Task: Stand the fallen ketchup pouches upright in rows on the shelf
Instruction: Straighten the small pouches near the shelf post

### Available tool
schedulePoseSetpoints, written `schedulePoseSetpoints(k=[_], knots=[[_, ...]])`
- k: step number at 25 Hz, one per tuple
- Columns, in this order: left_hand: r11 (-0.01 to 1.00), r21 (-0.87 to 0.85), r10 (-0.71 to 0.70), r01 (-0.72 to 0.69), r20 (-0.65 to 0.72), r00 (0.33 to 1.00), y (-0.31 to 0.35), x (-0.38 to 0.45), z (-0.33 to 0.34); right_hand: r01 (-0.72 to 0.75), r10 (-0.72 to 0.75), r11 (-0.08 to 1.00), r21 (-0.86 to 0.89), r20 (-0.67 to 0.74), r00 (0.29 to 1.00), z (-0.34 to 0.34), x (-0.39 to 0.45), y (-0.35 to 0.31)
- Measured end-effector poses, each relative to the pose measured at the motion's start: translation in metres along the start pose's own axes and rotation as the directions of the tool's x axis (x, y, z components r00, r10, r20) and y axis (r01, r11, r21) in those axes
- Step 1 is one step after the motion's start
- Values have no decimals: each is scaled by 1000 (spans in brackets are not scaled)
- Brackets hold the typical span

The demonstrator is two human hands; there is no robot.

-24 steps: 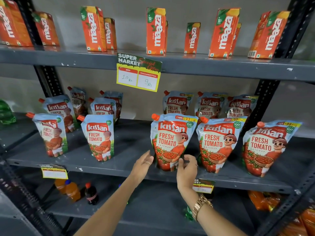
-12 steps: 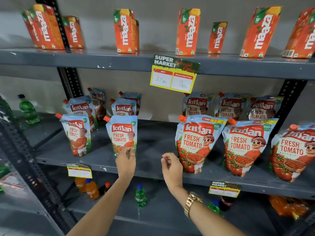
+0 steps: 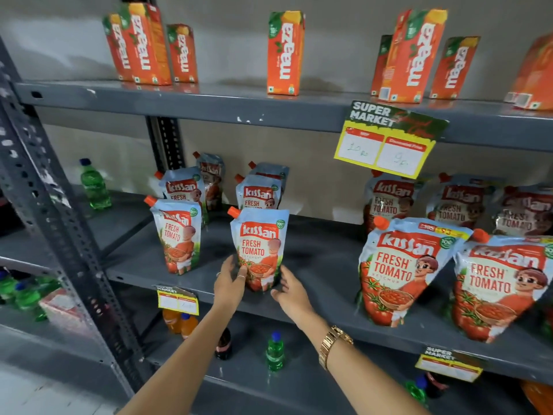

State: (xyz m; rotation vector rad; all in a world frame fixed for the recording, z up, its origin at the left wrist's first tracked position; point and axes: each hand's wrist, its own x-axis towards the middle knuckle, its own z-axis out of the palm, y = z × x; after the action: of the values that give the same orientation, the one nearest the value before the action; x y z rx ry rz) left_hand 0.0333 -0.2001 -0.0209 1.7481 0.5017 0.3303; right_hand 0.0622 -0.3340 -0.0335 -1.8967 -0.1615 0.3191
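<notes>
Both hands are at the front pouch (image 3: pixel 259 248) in the middle of the shelf (image 3: pixel 323 265). The left hand (image 3: pixel 229 280) has its fingers spread and laid against the pouch's lower left side, a ring showing on one finger. The right hand (image 3: pixel 291 292) is spread too, fingers curved near the pouch's lower right corner; whether they actually touch it I cannot tell. Neither grip is pinching, both are loose and cupped. A gold watch (image 3: pixel 332 345) sits on the right wrist.

The pouch stands upright close to the shelf's front lip, orange cap at its top left. Just to its left there's a second front pouch (image 3: pixel 177 235), also upright, with a bare strip of shelf between them. Behind these two stand more pouches (image 3: pixel 259 193), in rows running back to the wall.

To the right, a wide stretch of bare grey shelf, then the larger pouches (image 3: pixel 401 268) start, leaning a little, with more behind them.

Under the front lip hangs a small yellow price tag (image 3: pixel 178 301). A bigger yellow price sign (image 3: pixel 389 142) hangs from the shelf above, where orange juice cartons (image 3: pixel 285 52) stand. A perforated metal upright (image 3: pixel 57 211) bounds the bay on the left, with a green bottle (image 3: pixel 95 184) beyond it. Below, on the lower shelf, a small green bottle with a blue cap (image 3: pixel 274 351) and orange bottles (image 3: pixel 179 323).
</notes>
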Motion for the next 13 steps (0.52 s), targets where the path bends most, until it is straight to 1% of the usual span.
schedulePoseSetpoints(k=[3, 6, 8, 13], knots=[[999, 11, -39, 39, 47, 998, -4, 9, -5, 31, -31, 999, -16, 37, 999, 3, 6, -3], [997, 11, -81, 80, 49, 996, -5, 16, -12, 52, -47, 997, -55, 83, 995, 6, 11, -3], [996, -16, -90, 91, 43, 995, -4, 20, -17, 72, -62, 993, -88, 110, 992, 10, 14, -3], [992, -42, -120, 119, -24, 993, -4, 25, -25, 100, -56, 964, -246, 179, 982, 22, 21, 2]])
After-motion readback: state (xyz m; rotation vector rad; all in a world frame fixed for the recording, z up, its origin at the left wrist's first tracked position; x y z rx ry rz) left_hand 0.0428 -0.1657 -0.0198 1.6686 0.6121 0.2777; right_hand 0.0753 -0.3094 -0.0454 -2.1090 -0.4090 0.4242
